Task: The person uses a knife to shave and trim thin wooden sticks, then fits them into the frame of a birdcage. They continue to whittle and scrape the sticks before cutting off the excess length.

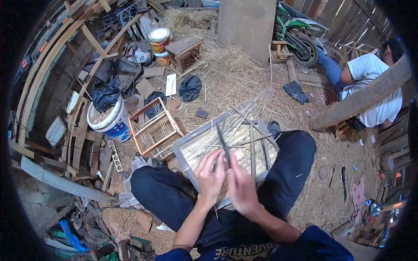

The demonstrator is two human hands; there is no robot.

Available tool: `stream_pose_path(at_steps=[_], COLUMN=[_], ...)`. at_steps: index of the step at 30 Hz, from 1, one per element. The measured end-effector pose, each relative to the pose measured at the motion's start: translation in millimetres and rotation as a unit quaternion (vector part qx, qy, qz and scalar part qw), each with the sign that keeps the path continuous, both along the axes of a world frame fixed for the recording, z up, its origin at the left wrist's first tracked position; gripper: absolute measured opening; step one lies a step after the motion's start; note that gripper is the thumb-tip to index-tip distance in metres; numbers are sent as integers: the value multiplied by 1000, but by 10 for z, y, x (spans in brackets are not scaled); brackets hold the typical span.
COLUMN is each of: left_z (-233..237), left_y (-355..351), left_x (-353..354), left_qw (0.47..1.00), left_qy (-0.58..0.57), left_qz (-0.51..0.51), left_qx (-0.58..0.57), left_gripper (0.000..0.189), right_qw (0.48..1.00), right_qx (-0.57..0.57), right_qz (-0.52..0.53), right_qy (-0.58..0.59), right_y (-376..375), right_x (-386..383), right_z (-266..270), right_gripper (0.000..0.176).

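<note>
A dark blade [221, 137] stands out between the two hands, its pointed end aimed away from the person, over a tray [201, 128] strewn with thin sticks [237, 136]. The left hand [210, 174] pinches the blade's lower end: its fingers are bent and pressed together, with the thumb against the blade. The right hand [241, 187] is just beside it, blurred — whether its fingers are pinching the blade too, I cannot tell. Under the hands the tray lies between the bent knees in dark trousers [288, 169]; the sticks lie across one another, some over its far rim.

Just beyond the tray's left edge, a small wooden frame with thin bars [156, 127] is on the floor, tilted. Behind it is a white bucket [109, 124] with a black plastic bag [107, 95] on top. Farther off are two stacked pails [160, 40] and, next to them, a low wooden stool [185, 45]. Straw [241, 71] covers much of the floor, and another black bag [190, 88] lies on it.

On the right, a person in a white shirt [379, 102] sits partly hidden by a slanting wooden beam [365, 99] — well apart from the tray. A green and black motorbike [300, 41] stands near that person, against the wall.
</note>
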State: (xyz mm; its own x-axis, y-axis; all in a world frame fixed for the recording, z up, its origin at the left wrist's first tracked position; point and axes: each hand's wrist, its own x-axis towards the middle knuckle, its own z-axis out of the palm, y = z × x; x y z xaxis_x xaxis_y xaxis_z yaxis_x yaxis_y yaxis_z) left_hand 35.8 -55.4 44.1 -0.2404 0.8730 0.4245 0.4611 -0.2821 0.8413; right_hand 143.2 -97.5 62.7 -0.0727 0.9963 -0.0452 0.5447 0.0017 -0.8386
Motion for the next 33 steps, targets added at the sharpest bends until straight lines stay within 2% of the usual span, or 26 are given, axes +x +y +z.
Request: stream_pose_path(at_steps=[5, 8, 12, 13, 16, 17, 20, 23, 29, 31, 33], left_z=[-2, -19, -28, -31, -34, -37, -35, -27, -27, -44, -36], left_y=[-11, -5, -32, -41, -14, -4, -1, 2, 20, -1, 2], left_x=[7, 27, -5, 7, 6, 9, 21, 18, 23, 37, 21], left_qw=[1000, 1000, 1000, 1000, 1000, 1000, 1000, 1000, 999, 999, 999], left_qy=[-11, 0, -4, -6, -12, -14, -25, -26, -41, -37, -36], left_qz=[-1, 5, -6, -7, -5, -6, -9, -11, -8, -9, -10], left_qx=[-4, 9, -4, -5, -4, -5, -7, -9, -21, -19, -16], left_gripper=[9, 9, 9, 9, 9, 10, 9, 9, 7, 7, 6], right_qw=[997, 1000, 1000, 998, 1000, 999, 999, 999, 999, 1000, 1000], right_qx=[20, 9, 9, 34, -1, 27, 34, 41, 29, 18, 8], right_qz=[-23, -13, -11, -25, -11, -15, -30, -27, -21, 11, -8], right_qy=[75, 1, 8, 45, -1, -17, 6, -21, -18, -10, -4], right_y=[-1, -46, -16, -3, -52, -64, 6, -46, -7, -46, -141], right_x=[11, -34, 19, 36, -19, -18, 11, -8, 45, 39, 121], right_z=[157, -20, 71, 125, -13, -38, 164, -14, 86, -147, -298], right_gripper=[49, 48, 50, 49, 48, 48, 49, 48, 48, 48, 48])
